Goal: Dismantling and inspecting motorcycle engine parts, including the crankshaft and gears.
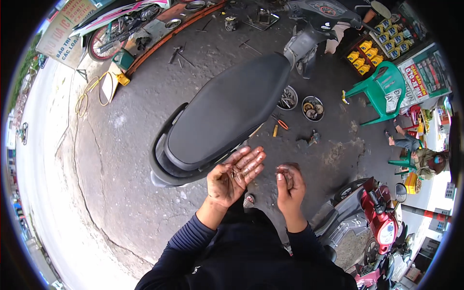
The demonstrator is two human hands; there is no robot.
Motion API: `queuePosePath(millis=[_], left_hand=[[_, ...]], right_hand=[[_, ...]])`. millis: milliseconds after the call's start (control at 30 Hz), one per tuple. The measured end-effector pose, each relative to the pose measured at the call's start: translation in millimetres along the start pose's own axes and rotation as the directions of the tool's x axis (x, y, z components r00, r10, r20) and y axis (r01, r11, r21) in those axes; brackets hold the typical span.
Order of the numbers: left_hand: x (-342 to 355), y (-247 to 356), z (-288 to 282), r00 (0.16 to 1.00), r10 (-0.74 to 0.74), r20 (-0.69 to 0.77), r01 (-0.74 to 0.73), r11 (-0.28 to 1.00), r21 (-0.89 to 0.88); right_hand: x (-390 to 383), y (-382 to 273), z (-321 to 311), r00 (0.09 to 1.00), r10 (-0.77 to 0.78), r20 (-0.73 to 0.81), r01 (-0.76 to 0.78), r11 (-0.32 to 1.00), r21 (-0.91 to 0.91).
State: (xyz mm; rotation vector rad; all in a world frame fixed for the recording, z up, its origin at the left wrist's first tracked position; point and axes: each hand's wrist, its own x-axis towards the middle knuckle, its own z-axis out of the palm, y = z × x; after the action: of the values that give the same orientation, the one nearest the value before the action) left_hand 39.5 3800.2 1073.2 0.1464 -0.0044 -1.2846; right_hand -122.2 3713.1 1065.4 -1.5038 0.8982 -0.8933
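My left hand is held palm up, fingers spread and greasy, with a few small dark metal parts lying in the palm. My right hand is beside it, fingers curled and pinched around a small dark part that I cannot make out. Both hands hover just behind the rear of a scooter with a long black seat. Dark blue sleeves cover my forearms.
Two round metal bowls of parts and an orange-handled tool lie on the oily concrete right of the scooter. A green plastic chair stands farther right, a red scooter at lower right, a person sits at the right edge.
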Motion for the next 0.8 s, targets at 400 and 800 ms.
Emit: queuePosePath(millis=[400, 800], left_hand=[[-173, 266, 8, 0.935, 0.355, 0.01, -0.355, 0.934, 0.035], [-119, 529, -23, 0.95, 0.305, -0.065, -0.3, 0.951, 0.08]], right_hand=[[-70, -129, 329, 0.597, -0.443, 0.668, 0.695, 0.702, -0.155], [17, -77, 581, 0.608, 0.358, 0.708, -0.794, 0.252, 0.554]])
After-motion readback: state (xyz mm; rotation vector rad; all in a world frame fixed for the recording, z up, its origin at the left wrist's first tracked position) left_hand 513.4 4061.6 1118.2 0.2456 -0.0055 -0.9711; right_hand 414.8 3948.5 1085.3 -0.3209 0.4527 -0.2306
